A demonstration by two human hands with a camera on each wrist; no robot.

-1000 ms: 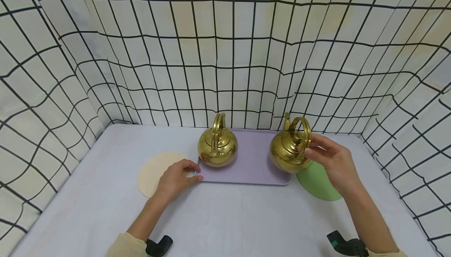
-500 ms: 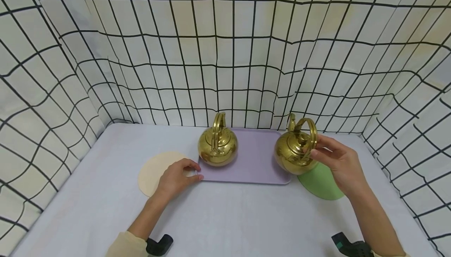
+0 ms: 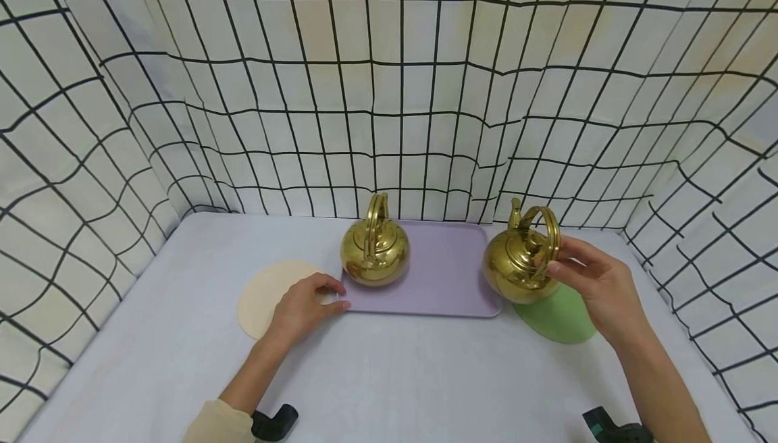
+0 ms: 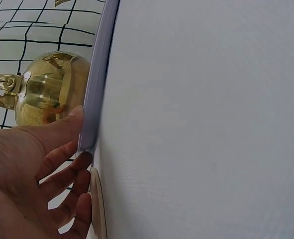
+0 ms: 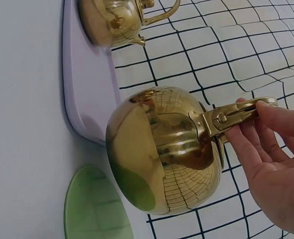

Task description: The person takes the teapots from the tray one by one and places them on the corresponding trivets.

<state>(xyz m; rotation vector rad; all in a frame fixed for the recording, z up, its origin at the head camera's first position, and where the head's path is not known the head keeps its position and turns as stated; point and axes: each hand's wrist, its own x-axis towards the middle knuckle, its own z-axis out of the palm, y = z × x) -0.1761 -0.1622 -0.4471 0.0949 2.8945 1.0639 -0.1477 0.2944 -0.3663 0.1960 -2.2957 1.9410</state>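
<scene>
The head camera looks forward and down from above the near table edge, taking in both hands, the lilac tray [image 3: 437, 281] at twelve o'clock and the checked backdrop beyond. The left wrist camera sits very close and rolled sideways, skimming the tabletop toward the tray's corner [image 4: 89, 134] and the brass kettle [image 4: 52, 87] behind it. The right wrist camera, also close and rolled, faces the lifted kettle [image 5: 164, 149], sharing the tray [image 5: 84, 84] and far kettle [image 5: 114, 20] with both other views.

Two golden kettles [image 3: 375, 252] [image 3: 521, 266], lilac tray [image 3: 444, 288], cream coaster [image 3: 267, 292], green coaster [image 3: 556, 318], black-gridded white backdrop [image 3: 389, 92]
</scene>
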